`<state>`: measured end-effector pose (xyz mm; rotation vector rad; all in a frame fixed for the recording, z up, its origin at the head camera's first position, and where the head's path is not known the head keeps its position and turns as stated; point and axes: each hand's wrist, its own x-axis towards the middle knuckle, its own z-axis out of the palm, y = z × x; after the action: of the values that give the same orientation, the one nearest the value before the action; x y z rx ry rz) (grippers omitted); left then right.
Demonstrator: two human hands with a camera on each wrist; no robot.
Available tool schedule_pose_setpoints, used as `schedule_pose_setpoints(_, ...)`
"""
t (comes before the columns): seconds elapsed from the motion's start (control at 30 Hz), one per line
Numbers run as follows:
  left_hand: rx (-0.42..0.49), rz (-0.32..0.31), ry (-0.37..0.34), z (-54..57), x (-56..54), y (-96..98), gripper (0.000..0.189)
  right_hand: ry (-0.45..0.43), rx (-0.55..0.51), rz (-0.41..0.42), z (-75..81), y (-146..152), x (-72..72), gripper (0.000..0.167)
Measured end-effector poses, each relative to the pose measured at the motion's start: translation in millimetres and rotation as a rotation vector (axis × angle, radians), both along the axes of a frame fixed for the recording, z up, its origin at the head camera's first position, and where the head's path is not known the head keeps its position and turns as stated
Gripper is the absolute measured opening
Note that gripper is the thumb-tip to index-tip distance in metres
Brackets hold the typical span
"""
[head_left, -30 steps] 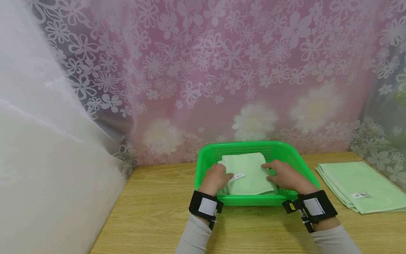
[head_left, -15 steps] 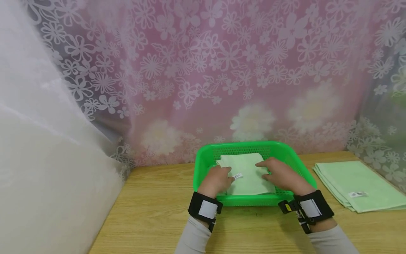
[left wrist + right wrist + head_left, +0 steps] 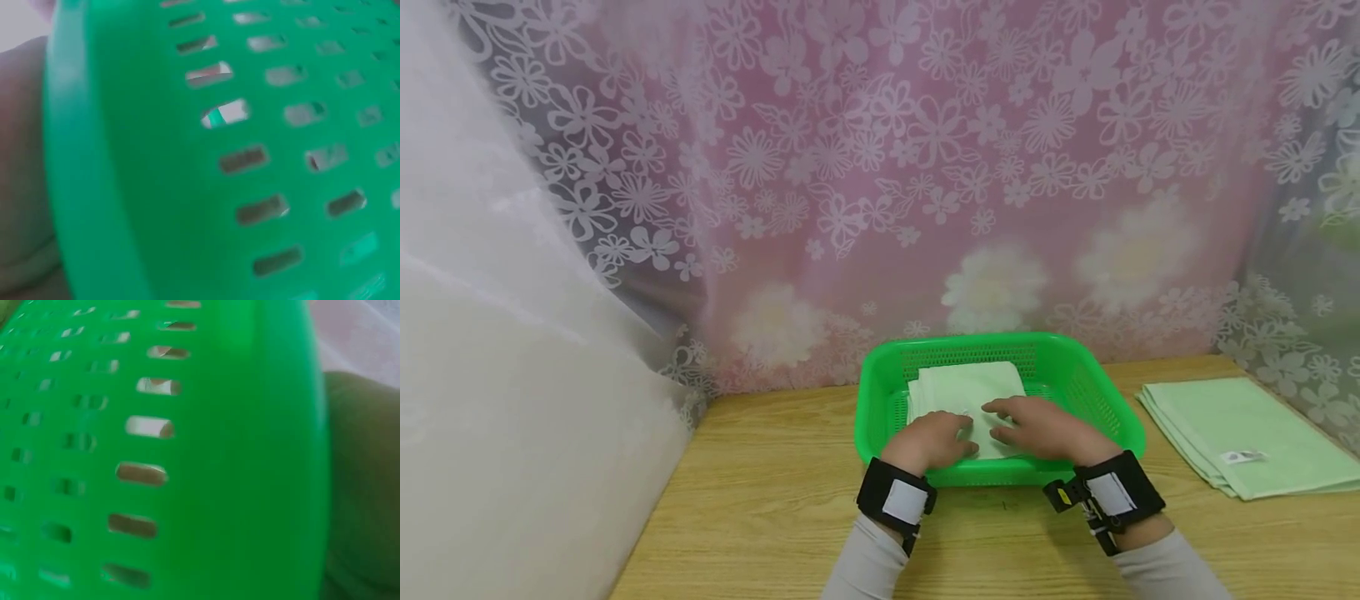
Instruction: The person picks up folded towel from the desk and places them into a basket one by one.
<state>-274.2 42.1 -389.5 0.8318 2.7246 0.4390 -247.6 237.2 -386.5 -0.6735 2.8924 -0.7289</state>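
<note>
A folded pale green towel (image 3: 966, 382) lies inside the green plastic basket (image 3: 1000, 477). Over the towel's near part is my left hand (image 3: 931, 440), its fingers relaxed and pointing right. Facing it from the other side, my right hand (image 3: 1051, 427) has its fingertips over the towel's middle. The two hands nearly meet, and the towel's white label is mostly hidden behind the fingers. In the left wrist view the perforated basket wall (image 3: 150, 162) fills most of the picture. The right wrist view likewise shows mainly the basket wall (image 3: 244, 462), with the wrist past its rim.
To the basket's right, another folded pale green towel (image 3: 1262, 429) with a white label lies on the wooden table (image 3: 760, 500). A floral curtain (image 3: 865, 183) hangs behind the table, and a white sheet (image 3: 520, 375) drapes down at the left.
Both hands have moved inward over the towel, the left to the right and slightly down, the right to the left. The label, visible before, is now mostly covered.
</note>
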Motion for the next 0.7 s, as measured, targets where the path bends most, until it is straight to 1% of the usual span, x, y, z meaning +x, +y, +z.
schedule_pose_setpoints(0.2, -0.012, 0.009, 0.005, -2.4, 1.1, 3.8, 0.050, -0.023, 0.036, 0.000, -3.2, -1.0, -1.7, 0.046)
schedule_pose_setpoints(0.43, -0.011, 0.012, 0.013, -2.6, 0.3, 3.3, 0.051, -0.035, 0.033, -0.009, -0.3, -3.1, 1.1, 0.047)
schedule_pose_setpoints(0.5, 0.002, 0.007, 0.020, -1.8, 0.9, 2.1, 0.051, -0.034, 0.030, -0.014, 0.7, -3.7, 2.1, 0.047)
schedule_pose_setpoints(0.57, 0.032, -0.002, 0.029, 1.2, 2.1, -0.8, 0.052, -0.029, 0.014, -0.014, 2.0, -4.8, 3.1, 0.047)
schedule_pose_setpoints(0.6, 0.051, -0.006, 0.041, 4.5, 3.4, -3.0, 0.052, -0.022, 0.001, -0.015, 3.9, -5.5, 4.2, 0.047)
schedule_pose_setpoints(0.7, 0.112, 0.002, 0.076, 20.4, 8.8, -11.7, 0.056, 0.023, -0.048, -0.017, 15.1, -7.3, 9.7, 0.050)
